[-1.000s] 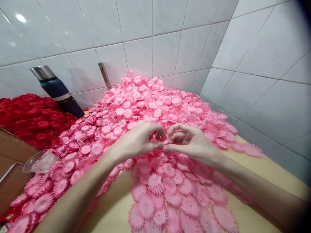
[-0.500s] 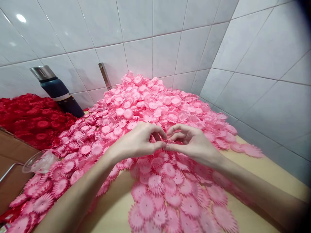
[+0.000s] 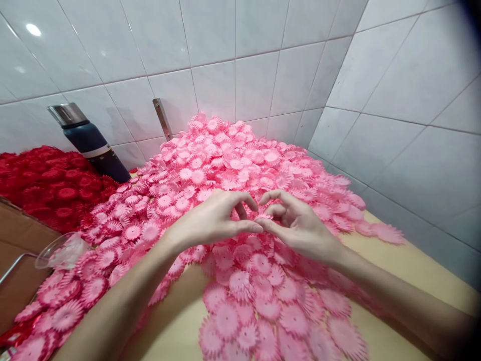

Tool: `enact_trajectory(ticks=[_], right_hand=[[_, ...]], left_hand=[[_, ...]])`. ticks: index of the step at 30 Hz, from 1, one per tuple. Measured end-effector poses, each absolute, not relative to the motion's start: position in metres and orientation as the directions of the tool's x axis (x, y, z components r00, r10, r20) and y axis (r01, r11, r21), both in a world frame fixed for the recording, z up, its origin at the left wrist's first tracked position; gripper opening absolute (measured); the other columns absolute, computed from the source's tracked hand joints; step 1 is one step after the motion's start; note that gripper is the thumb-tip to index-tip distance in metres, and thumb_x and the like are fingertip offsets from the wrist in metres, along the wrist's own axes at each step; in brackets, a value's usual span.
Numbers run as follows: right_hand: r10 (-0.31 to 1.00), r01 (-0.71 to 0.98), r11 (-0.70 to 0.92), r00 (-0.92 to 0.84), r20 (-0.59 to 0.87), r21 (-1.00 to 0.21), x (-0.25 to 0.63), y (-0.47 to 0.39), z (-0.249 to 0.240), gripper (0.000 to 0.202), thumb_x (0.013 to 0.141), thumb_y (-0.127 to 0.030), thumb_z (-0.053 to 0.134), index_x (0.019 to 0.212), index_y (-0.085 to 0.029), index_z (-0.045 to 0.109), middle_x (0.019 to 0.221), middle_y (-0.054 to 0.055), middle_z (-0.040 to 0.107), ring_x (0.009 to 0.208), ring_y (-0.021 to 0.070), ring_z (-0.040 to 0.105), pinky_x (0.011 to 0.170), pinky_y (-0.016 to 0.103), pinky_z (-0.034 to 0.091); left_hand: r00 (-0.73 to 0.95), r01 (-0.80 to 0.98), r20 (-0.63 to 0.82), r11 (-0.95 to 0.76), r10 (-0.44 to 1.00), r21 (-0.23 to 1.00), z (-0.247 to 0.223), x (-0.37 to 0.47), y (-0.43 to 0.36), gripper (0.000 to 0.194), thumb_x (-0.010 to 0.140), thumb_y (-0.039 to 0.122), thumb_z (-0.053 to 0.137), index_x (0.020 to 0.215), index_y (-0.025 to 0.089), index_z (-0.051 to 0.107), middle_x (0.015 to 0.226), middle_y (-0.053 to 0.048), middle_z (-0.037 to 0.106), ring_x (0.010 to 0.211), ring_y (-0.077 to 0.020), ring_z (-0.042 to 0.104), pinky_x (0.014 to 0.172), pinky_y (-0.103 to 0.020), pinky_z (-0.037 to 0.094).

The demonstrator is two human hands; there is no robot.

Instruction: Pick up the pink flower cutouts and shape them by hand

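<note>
Both hands meet over a large heap of pink scalloped paper-like flower discs [image 3: 240, 175]. My right hand [image 3: 300, 225] is closed, pinching a small pink flower piece [image 3: 265, 216] between the thumb and a bent finger, its index finger arched above. My left hand [image 3: 221, 215] curves toward it from the other side, thumb stretched out by the right thumb and index finger raised, with a gap between them. Whether the left fingertips touch the piece is hard to see. Below the hands, more pink flower discs [image 3: 259, 311] lie spread on the yellowish tabletop [image 3: 173, 311].
A pile of red discs [image 3: 48, 185] is at the left, beside a leaning dark blue bottle [image 3: 99, 148]. Nearer stand a cardboard box [image 3: 22, 255] and a clear plastic dish [image 3: 62, 250]. A metal strip [image 3: 162, 118] leans on the tiled wall [image 3: 259, 80] behind.
The fingertips have parted slightly: the left thumb and index finger are a little wider. A small pink flower piece now shows at the right fingertips.
</note>
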State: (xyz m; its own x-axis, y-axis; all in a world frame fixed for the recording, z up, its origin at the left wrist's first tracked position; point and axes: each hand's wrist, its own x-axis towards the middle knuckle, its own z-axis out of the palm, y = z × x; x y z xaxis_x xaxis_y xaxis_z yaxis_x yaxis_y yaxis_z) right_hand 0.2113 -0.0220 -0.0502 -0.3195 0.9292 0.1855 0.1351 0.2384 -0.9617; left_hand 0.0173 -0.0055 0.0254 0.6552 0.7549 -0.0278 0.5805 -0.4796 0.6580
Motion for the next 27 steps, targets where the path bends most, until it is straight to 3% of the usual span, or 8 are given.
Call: enact_trajectory(ticks=[3,9,14,19,24,27], right_hand=[[0.917,0.119,0.246,-0.351,0.191,-0.962,0.210,-0.023,-0.050,0.025,0.089,-0.040,0.061,0.101,-0.026,0.044,0.066,-0.005,0.054,0.056,0.0112,0.049,0.050,0.025,0.037],[0.902,0.113,0.323,-0.336,0.270,-0.940,0.208,-0.027,-0.054,0.027,0.087,-0.036,0.065,0.085,-0.024,0.041,0.059,-0.009,0.039,0.048,0.0073,0.035,0.044,0.023,0.027],[0.914,0.075,0.289,-0.319,0.252,-0.954,0.209,-0.028,-0.056,0.031,0.084,-0.034,0.067,0.080,-0.024,0.039,0.057,-0.009,0.039,0.047,0.0078,0.036,0.043,0.023,0.027],[0.907,0.037,0.227,-0.372,0.198,-0.973,0.211,-0.025,-0.059,0.031,0.082,-0.034,0.070,0.081,-0.024,0.040,0.059,-0.008,0.042,0.048,0.0077,0.036,0.044,0.022,0.027],[0.901,0.062,0.301,-0.345,0.263,-0.952,0.213,-0.021,-0.062,0.029,0.083,-0.035,0.068,0.075,-0.021,0.044,0.063,-0.007,0.040,0.052,0.0080,0.034,0.046,0.023,0.028],[0.905,0.091,0.322,-0.321,0.278,-0.942,0.214,-0.021,-0.062,0.027,0.084,-0.034,0.068,0.076,-0.021,0.046,0.065,-0.006,0.042,0.054,0.0083,0.035,0.047,0.023,0.029]], left_hand=[[0.653,0.545,0.004,-0.474,0.757,0.692,0.023,0.016,-0.004,0.030,0.082,0.040,0.065,0.098,0.016,0.061,0.081,-0.002,0.066,0.068,-0.0117,0.058,0.058,-0.022,0.042],[0.738,0.540,-0.073,-0.523,0.671,0.659,0.022,0.019,-0.001,0.028,0.081,0.040,0.066,0.084,0.013,0.070,0.067,0.001,0.061,0.054,-0.0074,0.045,0.050,-0.022,0.033],[0.754,0.526,-0.145,-0.457,0.641,0.717,0.023,0.021,-0.003,0.031,0.080,0.042,0.066,0.083,0.012,0.072,0.058,0.004,0.050,0.049,-0.0061,0.035,0.045,-0.021,0.025],[0.737,0.523,-0.135,-0.433,0.662,0.734,0.019,0.022,-0.002,0.032,0.082,0.041,0.063,0.082,0.011,0.073,0.057,0.003,0.049,0.050,-0.0066,0.032,0.045,-0.022,0.025],[0.720,0.522,-0.095,-0.445,0.688,0.728,0.020,0.025,-0.006,0.039,0.084,0.045,0.059,0.067,0.012,0.070,0.052,0.005,0.037,0.047,-0.0062,0.026,0.043,-0.023,0.019],[0.689,0.539,-0.077,-0.439,0.720,0.719,0.020,0.028,-0.007,0.034,0.085,0.040,0.058,0.072,0.012,0.072,0.053,0.004,0.045,0.048,-0.0064,0.029,0.045,-0.023,0.024]])
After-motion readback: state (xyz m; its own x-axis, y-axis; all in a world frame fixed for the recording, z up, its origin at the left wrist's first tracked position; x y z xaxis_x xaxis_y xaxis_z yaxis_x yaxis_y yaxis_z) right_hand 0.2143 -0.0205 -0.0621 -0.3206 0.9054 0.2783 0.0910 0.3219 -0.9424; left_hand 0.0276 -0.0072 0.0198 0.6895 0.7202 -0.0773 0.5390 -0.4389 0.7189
